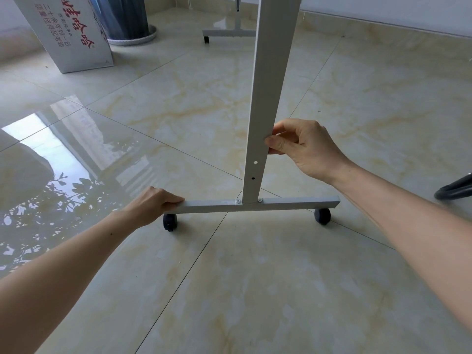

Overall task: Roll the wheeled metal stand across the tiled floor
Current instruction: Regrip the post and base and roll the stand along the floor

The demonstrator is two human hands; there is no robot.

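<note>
A white metal stand (268, 80) rises from a horizontal base bar (286, 203) on the glossy tiled floor (255, 277). Two black casters carry the bar, one at the left end (169, 222) and one at the right end (322, 215). My left hand (153, 204) grips the left end of the base bar, just above the left caster. My right hand (304, 146) pinches the right edge of the upright post, a little above its two small holes. The top of the post runs out of view.
A white cardboard box (69, 34) with red lettering leans at the back left, next to a dark cylinder on a round white base (132, 39). A second wheeled stand's foot (224, 33) stands behind. A black curved object (454, 191) lies at the right edge.
</note>
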